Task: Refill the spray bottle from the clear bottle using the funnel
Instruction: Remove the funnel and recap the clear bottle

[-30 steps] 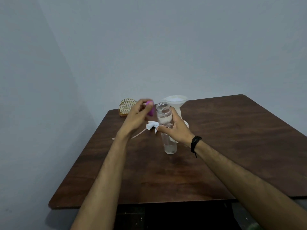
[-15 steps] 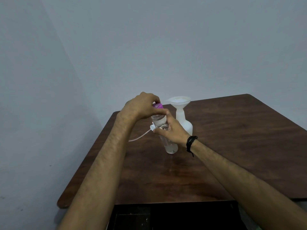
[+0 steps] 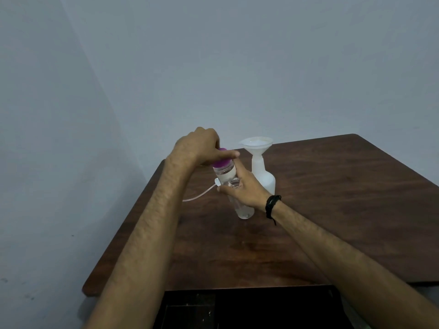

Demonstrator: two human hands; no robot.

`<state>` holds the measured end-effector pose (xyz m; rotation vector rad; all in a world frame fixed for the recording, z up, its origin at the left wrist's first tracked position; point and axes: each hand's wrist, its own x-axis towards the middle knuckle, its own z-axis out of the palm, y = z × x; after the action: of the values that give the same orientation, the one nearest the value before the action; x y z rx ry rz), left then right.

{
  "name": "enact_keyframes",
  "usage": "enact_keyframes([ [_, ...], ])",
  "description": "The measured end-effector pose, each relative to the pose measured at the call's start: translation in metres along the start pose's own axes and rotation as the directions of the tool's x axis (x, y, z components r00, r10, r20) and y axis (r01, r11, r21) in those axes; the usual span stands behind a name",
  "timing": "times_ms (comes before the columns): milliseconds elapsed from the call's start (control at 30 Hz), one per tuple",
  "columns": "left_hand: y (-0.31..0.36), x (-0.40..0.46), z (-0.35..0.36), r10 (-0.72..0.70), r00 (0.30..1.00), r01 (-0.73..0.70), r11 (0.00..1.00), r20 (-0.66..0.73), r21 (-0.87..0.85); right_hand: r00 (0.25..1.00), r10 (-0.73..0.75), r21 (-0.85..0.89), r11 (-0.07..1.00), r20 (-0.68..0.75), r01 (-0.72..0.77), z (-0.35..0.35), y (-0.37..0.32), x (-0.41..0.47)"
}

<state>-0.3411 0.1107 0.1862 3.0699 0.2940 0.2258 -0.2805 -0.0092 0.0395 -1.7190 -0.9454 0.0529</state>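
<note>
The clear bottle [image 3: 242, 211] stands on the dark wooden table [image 3: 332, 210], slightly tilted. My right hand [image 3: 244, 189] grips its middle. My left hand [image 3: 202, 148] holds the purple cap [image 3: 222, 162] on the bottle's mouth from above. Just behind stands the white spray bottle [image 3: 264, 179] with the white funnel [image 3: 256, 144] set in its neck. The spray head's thin tube [image 3: 199, 197] lies on the table to the left, its head mostly hidden behind the clear bottle.
The table's left edge [image 3: 123, 229] runs close beside a grey wall. A black band is on my right wrist [image 3: 272, 204]. A dark opening shows below the table's front edge.
My left hand brought the purple cap from the left onto the clear bottle's mouth and now grips it there. The camera view shifted; the small wire basket at the back is out of sight.
</note>
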Motion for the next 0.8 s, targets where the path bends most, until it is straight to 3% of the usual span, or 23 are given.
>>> enact_keyframes([
  [100, -0.004, -0.001, -0.007, 0.217, 0.966, -0.192, 0.965, 0.140, -0.177, 1.000, 0.021, 0.037, 0.999, -0.018, -0.020, -0.005, 0.003, -0.001],
  [167, -0.002, -0.003, -0.010, 0.292, 0.941, -0.246, 0.938, 0.173, -0.245, 0.999, 0.034, 0.046, 0.998, -0.025, -0.033, -0.007, 0.004, -0.001],
  [300, 0.004, 0.002, -0.001, 0.134, 0.991, -0.130, 0.981, 0.018, -0.144, 0.999, 0.027, 0.038, 0.999, -0.030, -0.026, -0.007, 0.004, -0.001],
  [367, 0.006, 0.007, 0.003, 0.063, 0.998, -0.062, 0.994, 0.012, -0.086, 0.999, 0.028, 0.043, 0.999, -0.030, -0.027, -0.008, 0.004, -0.002],
  [567, 0.012, 0.011, 0.008, 0.059, 0.998, -0.057, 0.995, 0.025, -0.076, 1.000, 0.019, 0.025, 1.000, -0.022, -0.018, -0.009, 0.005, -0.002],
  [800, -0.001, 0.006, -0.005, 0.297, 0.930, -0.246, 0.940, 0.214, -0.234, 0.999, 0.033, 0.030, 0.999, -0.022, -0.032, -0.007, 0.006, -0.001],
])
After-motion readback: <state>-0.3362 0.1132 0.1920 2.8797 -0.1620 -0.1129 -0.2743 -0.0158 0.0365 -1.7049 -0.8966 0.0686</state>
